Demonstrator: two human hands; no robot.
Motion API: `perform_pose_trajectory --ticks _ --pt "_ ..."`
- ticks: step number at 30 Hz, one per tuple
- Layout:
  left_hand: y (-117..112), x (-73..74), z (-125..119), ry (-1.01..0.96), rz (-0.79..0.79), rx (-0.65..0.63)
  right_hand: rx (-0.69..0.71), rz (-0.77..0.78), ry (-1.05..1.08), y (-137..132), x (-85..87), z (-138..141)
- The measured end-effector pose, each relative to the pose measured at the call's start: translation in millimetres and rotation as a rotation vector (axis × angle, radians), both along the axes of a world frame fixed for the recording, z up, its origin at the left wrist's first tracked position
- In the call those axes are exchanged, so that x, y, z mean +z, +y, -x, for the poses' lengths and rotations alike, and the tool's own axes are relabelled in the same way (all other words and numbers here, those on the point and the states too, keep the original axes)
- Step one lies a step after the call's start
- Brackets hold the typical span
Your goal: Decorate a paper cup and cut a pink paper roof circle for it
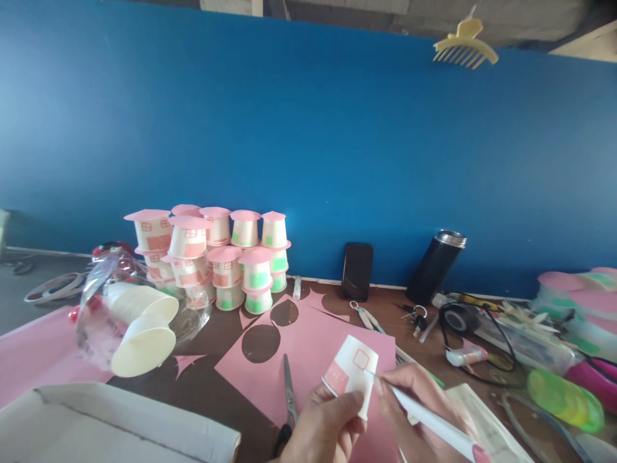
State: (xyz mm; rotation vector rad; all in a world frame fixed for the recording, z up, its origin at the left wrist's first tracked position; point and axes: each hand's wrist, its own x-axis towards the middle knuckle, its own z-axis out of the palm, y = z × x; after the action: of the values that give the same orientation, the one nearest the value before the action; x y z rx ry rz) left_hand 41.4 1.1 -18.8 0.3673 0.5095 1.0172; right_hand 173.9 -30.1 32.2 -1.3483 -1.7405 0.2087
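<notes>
My left hand [326,424] is closed round a white paper cup [350,366], held tilted above the table. A pink patch and a small red square outline are drawn on the cup's side. Between the fingers of my right hand [409,411] is a white marker [436,424], its tip at the cup wall beside the square. Under both hands lies a sheet of pink paper [263,376] with round holes cut out of it. Scissors [288,389] rest on that sheet, left of the cup, their handles partly hidden by my left hand.
Stacked cups with pink paper roofs [224,257] stand at the back left. Nearer lies a clear plastic bag [99,321] of paper cups. A phone [357,271] and a black flask [435,267] lean on the blue wall. Cables and a green bottle [565,400] crowd the right.
</notes>
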Motion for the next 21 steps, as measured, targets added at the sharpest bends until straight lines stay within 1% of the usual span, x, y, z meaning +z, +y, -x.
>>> perform_pose_trajectory --ticks 8,12,17,21 --pt "1.2 -1.2 0.1 -0.017 -0.016 -0.002 -0.003 0.009 -0.003 0.8 0.9 -0.6" --pt "0.6 2.3 1.8 -0.012 0.015 -0.006 -0.005 0.007 0.004 0.4 0.8 -1.2" --pt "-1.4 7.0 4.3 0.001 -0.017 -0.005 0.004 0.009 -0.002 -0.8 1.0 -1.9" --pt "-1.9 7.6 4.7 -0.004 -0.016 -0.01 0.006 0.0 -0.01 0.1 2.2 -1.1"
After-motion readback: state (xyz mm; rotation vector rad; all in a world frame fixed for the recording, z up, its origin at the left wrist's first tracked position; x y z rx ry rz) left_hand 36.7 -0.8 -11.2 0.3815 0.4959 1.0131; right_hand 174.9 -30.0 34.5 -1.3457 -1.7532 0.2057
